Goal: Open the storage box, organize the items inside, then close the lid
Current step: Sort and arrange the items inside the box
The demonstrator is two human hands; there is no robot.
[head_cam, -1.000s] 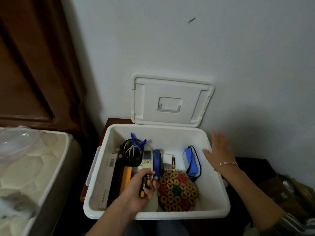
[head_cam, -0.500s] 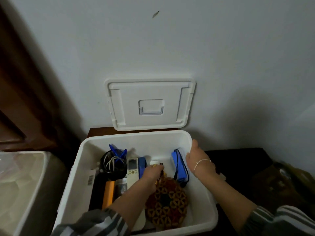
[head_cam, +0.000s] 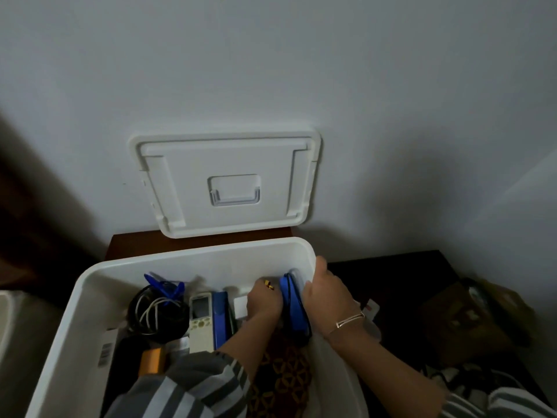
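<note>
A: So, how does the box stand?
B: From your head view, the box (head_cam: pixel 187 257) sits open in front of you. Its lid (head_cam: pixel 226 182) is propped upright against the wall behind it. I'd say you're in the sorting step.
A: And my hands?
B: Your left hand (head_cam: pixel 265 300) is inside at the back right. Its fingers are curled, pinching a small yellow-and-black thing (head_cam: pixel 269 285); I can't tell what it is. Your right hand (head_cam: pixel 328 297) is hooked over the box's right wall, thumb up by the rim, fingers curled down the inner side.
A: What's between them?
B: The blue pack (head_cam: pixel 291 303). It stands on edge, with its long axis running from you towards the wall. It touches your left hand on one side and sits just beside your right fingers on the other. I can't tell whether those fingers grip the pack or only the wall.
A: Where does the small thing go?
B: Likely the gap at your left knuckles, between the pack and the white block (head_cam: pixel 241 307). Your left hand is the nearer one and sits right over it, so a short drop should do.
A: Anything else?
B: There's a remote (head_cam: pixel 200 318) and a coil (head_cam: pixel 156 312) further left, and a woven ball (head_cam: pixel 286 378) under your left forearm.
</note>
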